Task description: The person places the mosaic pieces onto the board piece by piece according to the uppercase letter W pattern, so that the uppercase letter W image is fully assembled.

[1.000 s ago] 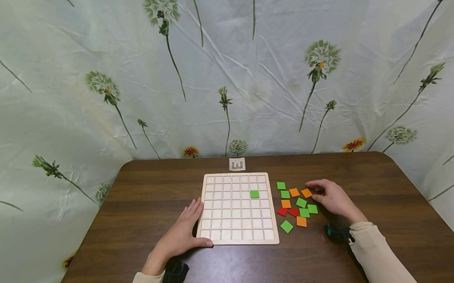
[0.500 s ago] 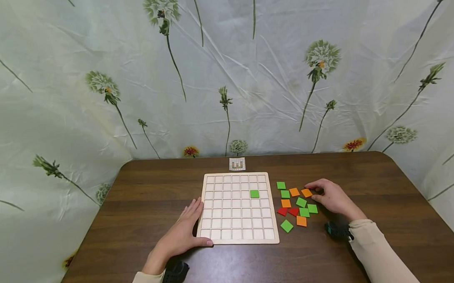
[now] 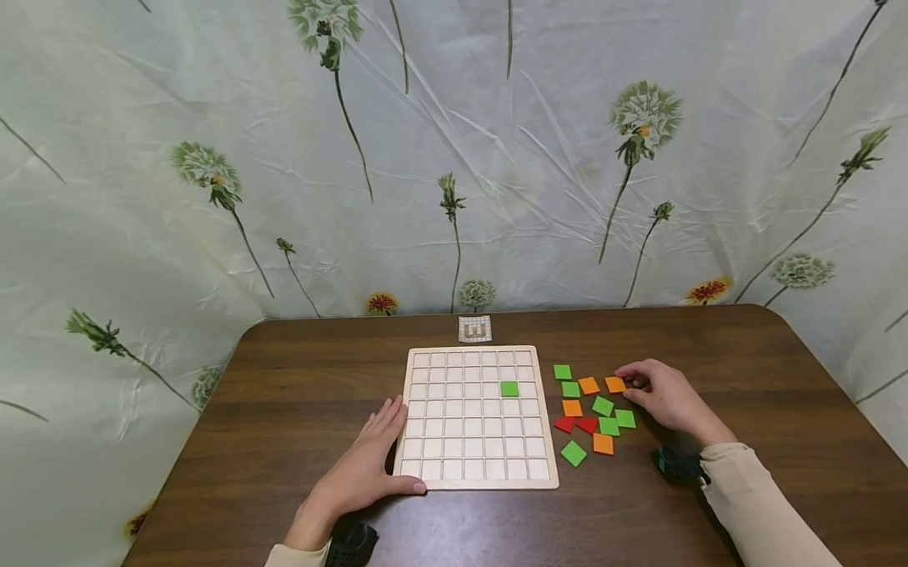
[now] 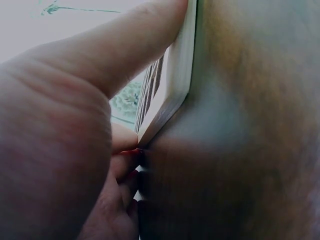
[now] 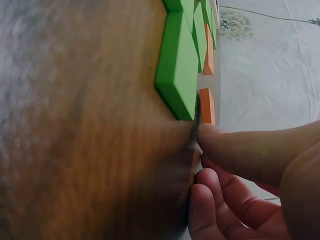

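Note:
A pale wooden board (image 3: 476, 487) with a grid of square recesses lies on the table. One green tile (image 3: 509, 389) sits in its grid. My left hand (image 3: 363, 470) rests against the board's left side, fingers straight along the edge and thumb at the near left corner. To the right of the board, my right hand (image 3: 664, 397) pinches an orange tile (image 3: 614, 385) by its right side between thumb and index finger. That tile lies flat on the table. In the right wrist view the thumb (image 5: 235, 150) touches the orange tile (image 5: 207, 106).
Several loose green tiles (image 3: 608, 427), orange tiles (image 3: 603, 444) and red pieces (image 3: 565, 425) lie between board and right hand. A small printed pattern card (image 3: 475, 329) lies behind the board on the brown table (image 3: 336, 354). A flower-print curtain (image 3: 449, 150) hangs beyond.
The orange tile at my right fingertips has turned slightly and shifted a little to the right, along with the hand. The left hand and board have stayed in place.

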The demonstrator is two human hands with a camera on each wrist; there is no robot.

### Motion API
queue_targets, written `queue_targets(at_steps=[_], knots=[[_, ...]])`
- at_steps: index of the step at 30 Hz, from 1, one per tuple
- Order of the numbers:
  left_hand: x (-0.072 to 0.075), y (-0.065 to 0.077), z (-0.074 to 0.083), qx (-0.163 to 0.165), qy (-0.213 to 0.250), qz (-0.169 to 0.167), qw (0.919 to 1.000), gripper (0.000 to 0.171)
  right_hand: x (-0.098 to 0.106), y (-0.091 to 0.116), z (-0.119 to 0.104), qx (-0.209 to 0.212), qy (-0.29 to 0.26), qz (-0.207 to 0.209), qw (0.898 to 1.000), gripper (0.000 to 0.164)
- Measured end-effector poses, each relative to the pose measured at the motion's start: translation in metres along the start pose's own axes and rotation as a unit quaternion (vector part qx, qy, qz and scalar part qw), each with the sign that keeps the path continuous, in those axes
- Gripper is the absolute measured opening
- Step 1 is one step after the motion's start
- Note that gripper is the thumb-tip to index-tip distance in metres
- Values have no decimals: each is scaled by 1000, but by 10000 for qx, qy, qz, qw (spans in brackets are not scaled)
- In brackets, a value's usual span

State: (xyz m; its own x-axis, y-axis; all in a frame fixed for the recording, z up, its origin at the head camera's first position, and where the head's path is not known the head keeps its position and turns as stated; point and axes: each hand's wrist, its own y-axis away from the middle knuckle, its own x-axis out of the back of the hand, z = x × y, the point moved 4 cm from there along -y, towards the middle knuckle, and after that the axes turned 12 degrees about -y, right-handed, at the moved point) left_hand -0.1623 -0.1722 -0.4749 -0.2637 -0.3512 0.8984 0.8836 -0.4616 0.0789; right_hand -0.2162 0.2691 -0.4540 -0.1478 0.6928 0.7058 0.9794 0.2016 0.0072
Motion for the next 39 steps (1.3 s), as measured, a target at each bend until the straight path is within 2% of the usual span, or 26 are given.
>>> queue_targets(at_steps=[6, 15, 39], knots=[[-1, 0, 0, 23, -4, -29, 10000, 121, 0, 0, 1, -122, -63, 8, 9999, 26], [-1, 1, 1, 25, 1, 0, 10000, 121, -1, 4, 0, -84, -135, 104, 9998, 27], [1, 0, 2, -24, -114, 10, 9999, 121, -15, 5, -30, 98, -236, 457, 9986, 29]])
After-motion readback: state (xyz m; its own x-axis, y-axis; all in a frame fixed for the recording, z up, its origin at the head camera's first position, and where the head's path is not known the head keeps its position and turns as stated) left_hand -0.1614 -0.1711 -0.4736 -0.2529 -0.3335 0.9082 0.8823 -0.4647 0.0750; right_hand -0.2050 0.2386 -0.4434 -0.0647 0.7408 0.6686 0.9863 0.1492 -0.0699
